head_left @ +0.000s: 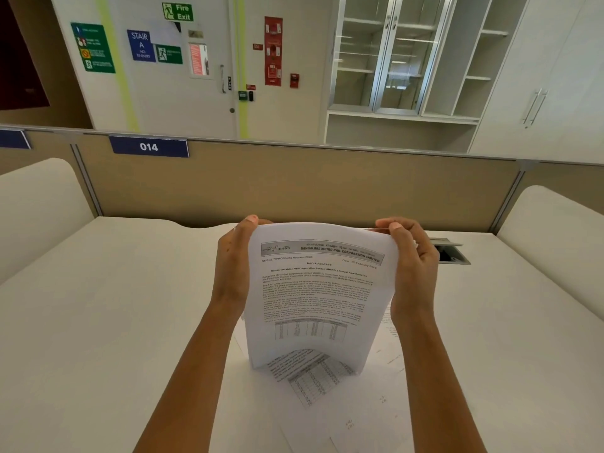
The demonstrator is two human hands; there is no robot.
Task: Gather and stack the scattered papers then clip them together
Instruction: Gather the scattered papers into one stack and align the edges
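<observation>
Standing on edge at the table's centre, the gathered paper stack (318,299) bows toward me, its bottom edge resting on loose sheets (313,384) still flat on the white table (114,305). Beige partition (294,188) at twelve o'clock; a cable hatch (452,253) at two. My left hand (233,273) and right hand (413,266) pinch the stack's top corners, fingers closed on it.

white desk (114,305), loose papers (313,380) lying flat
</observation>
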